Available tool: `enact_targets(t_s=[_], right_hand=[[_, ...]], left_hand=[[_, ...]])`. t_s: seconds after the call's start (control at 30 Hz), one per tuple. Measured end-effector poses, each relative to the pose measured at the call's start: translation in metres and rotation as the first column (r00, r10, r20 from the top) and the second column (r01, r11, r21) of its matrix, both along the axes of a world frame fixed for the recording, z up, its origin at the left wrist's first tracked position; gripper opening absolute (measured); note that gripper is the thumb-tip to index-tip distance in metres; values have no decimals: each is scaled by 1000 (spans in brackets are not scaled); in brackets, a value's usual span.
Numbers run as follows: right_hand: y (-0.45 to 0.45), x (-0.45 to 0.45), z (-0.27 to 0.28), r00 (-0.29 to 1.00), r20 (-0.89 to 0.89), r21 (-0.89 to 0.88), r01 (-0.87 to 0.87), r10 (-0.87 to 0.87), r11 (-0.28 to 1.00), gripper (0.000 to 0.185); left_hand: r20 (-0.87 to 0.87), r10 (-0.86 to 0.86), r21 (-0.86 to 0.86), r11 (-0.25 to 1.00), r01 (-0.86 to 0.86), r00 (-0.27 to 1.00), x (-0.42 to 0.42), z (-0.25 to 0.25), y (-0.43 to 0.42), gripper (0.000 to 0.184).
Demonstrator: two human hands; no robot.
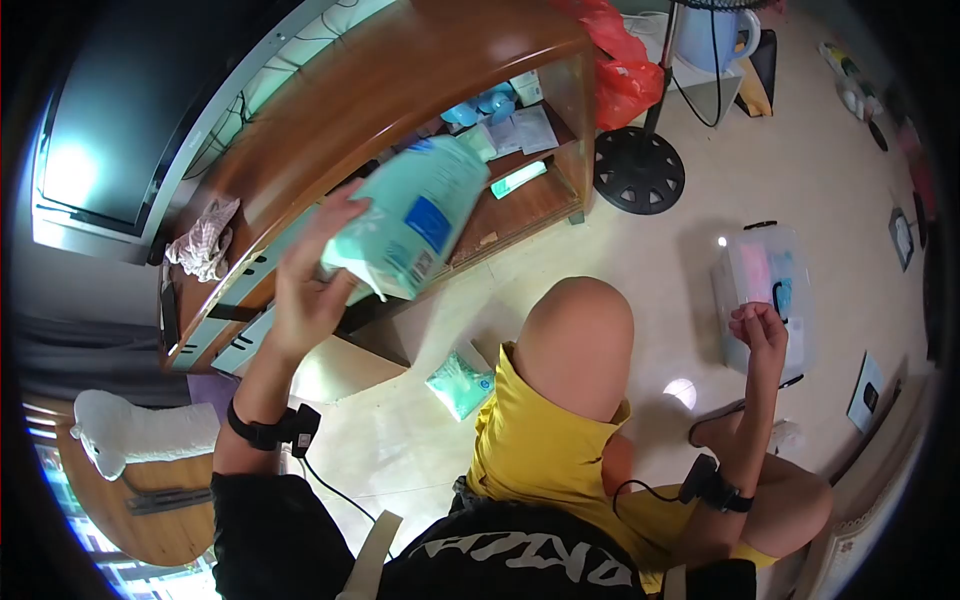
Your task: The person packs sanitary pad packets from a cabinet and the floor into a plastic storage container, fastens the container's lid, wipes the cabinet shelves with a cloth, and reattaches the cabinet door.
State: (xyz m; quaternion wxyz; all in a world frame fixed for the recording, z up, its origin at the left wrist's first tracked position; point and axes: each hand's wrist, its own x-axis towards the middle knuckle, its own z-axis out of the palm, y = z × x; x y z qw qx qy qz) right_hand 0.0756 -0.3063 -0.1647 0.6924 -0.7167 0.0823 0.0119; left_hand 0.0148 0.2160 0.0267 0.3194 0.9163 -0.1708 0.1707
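Note:
My left hand point(318, 265) grips the near end of a large teal package point(415, 215) with a blue label, held up in front of the open wooden cabinet point(400, 85). Over a clear plastic box point(763, 300) on the right is my right hand point(760, 325), its fingers pressed together; whether anything is between them is too small to tell. Pink and blue items show inside the box. A smaller green packet point(461, 385) lies on the floor beside my knee.
Inside the cabinet are blue items point(480, 106) and a green-white box point(518, 180). A black fan base point(640, 170) and a red bag point(625, 75) stand beside it. An open drawer point(350, 365) juts out at left. A television point(120, 110) is upper left.

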Motion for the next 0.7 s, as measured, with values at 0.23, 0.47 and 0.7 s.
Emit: enact_targets(t_s=[0.23,0.47,0.7], right_hand=[[13,-8,-4,999,-25,-64,-41,40,997,15],[-15,-18,-12,998,-49,-58,42,-45,997,14],[-8,-14,-17,1000,-20,-10,-13,13,1000,14]], left_hand=[[-54,139,339,934,-113,989,12,-50,-13,61],[287,88,421,883,-208,954,8,-22,-1,45],[45,507,-525,745,-411,861,22,49,80,31]])
